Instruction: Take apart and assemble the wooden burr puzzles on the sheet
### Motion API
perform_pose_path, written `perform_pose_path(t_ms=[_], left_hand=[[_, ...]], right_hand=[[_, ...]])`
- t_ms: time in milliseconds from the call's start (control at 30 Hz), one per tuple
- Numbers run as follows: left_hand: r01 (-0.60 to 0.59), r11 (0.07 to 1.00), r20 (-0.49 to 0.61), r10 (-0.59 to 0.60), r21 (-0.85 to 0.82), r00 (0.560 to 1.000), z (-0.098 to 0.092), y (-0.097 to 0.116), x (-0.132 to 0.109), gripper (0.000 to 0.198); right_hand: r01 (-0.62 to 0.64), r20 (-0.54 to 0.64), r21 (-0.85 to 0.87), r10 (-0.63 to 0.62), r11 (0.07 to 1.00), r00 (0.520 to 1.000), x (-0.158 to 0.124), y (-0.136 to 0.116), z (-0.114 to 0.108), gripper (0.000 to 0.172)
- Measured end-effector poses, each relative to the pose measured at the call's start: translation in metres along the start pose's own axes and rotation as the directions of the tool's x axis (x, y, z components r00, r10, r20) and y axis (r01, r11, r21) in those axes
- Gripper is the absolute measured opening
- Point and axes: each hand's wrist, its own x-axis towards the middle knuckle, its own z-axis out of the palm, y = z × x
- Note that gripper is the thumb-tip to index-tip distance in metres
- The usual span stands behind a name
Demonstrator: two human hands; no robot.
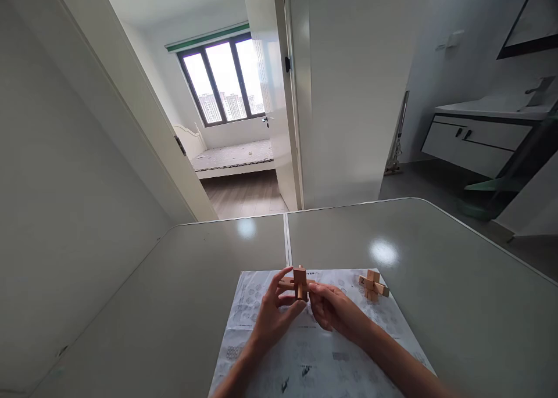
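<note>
Above the printed sheet, both hands hold a small wooden interlocking puzzle made of crossed bars. My left hand is closed on it, fingers at the top and far side, thumb below. My right hand pinches the end of a bar on the right side; its other fingers curl underneath. A second wooden puzzle of crossed bars rests on the sheet's far right corner, with a "2" marked on one bar end. Fingers partly hide the held puzzle's ends.
The sheet lies on a glossy grey table with a seam running away from me. Past the far edge, a doorway shows a bed and a window. On the right are a washbasin cabinet and a mop.
</note>
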Motion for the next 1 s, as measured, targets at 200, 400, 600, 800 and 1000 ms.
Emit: perform_pose_path(t_ms=[200,400,600,800,1000], left_hand=[[-0.025,0.998,0.016,0.024,0.059,1.0,0.0,0.001,0.001,0.051],[-0.051,0.996,0.017,0.05,0.069,0.999,0.0,0.003,0.002,0.05],[-0.041,0.996,-0.001,0.041,0.074,0.999,0.0,0.0,0.002,0.051],[-0.064,0.995,-0.033,0.067,0.077,0.997,0.001,-0.004,0.002,0.038],[-0.056,0.996,-0.094,0.062,0.067,0.994,0.003,-0.012,0.002,0.03]], right_hand=[[-0.01,-0.016,-0.008,0.01,1.0,1.0,0.001,0.001,-0.001,0.04],[-0.004,-0.014,-0.019,0.004,1.0,1.0,0.002,0.003,-0.003,0.042],[-0.011,-0.024,-0.012,0.011,1.0,1.0,0.001,0.003,-0.003,0.039],[-0.003,-0.042,0.002,0.003,1.0,0.999,0.003,0.006,-0.005,0.041],[0.007,-0.064,0.011,-0.006,1.0,0.998,0.004,0.007,-0.006,0.045]])
